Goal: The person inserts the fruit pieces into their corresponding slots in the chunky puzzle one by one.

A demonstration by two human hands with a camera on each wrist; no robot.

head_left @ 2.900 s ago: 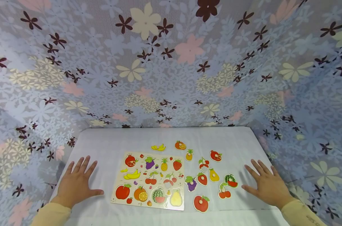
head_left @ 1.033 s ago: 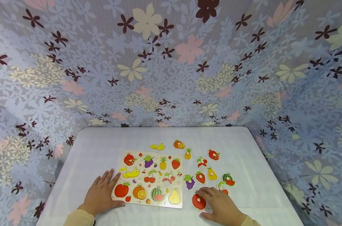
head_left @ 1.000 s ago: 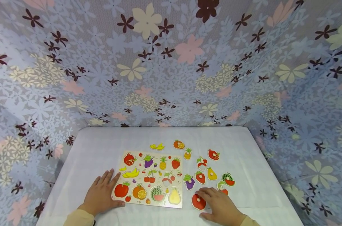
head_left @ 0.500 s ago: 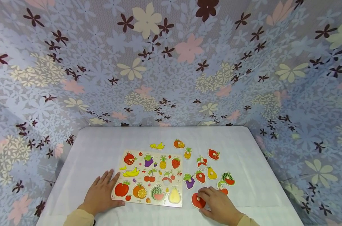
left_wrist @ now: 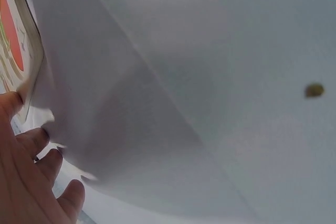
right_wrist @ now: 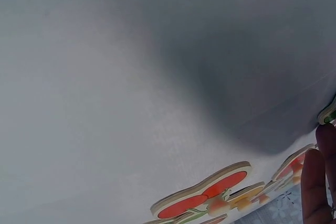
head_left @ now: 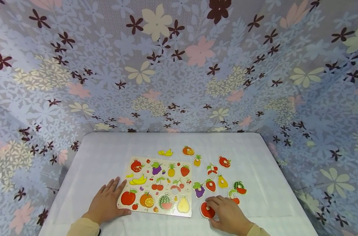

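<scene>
My left hand (head_left: 106, 200) rests at the left edge of the wooden fruit puzzle board (head_left: 153, 188), fingers spread, the thumb by its lower left corner. In the left wrist view the fingers (left_wrist: 34, 140) lie beside the board's edge (left_wrist: 34, 40). My right hand (head_left: 227, 213) pinches the red apple puzzle piece (head_left: 206, 211) at its right side, between thumb and fingers; the hand hides its leaf. The right wrist view shows only fingertips (right_wrist: 315, 182) against a green-marked piece edge (right_wrist: 329, 114). Just beyond lie the grape piece (head_left: 199, 191) and strawberry piece (head_left: 210, 185).
More knobbed pieces lie on the white tabletop (head_left: 108, 147): pear (head_left: 222, 181), watermelon (head_left: 240, 187), cherries (head_left: 212, 170), pomegranate (head_left: 224, 162), pineapple (head_left: 197, 161), orange (head_left: 188, 150) and bananas (head_left: 165, 152). A second cherry piece (head_left: 234, 198) is partly hidden behind my right hand. Flowered cloth (head_left: 179, 82) surrounds the table.
Both hands came inward from the table's sides: the left to the board, the right to the apple piece. Over the last second, the right thumb has closed in against the apple's edge.
</scene>
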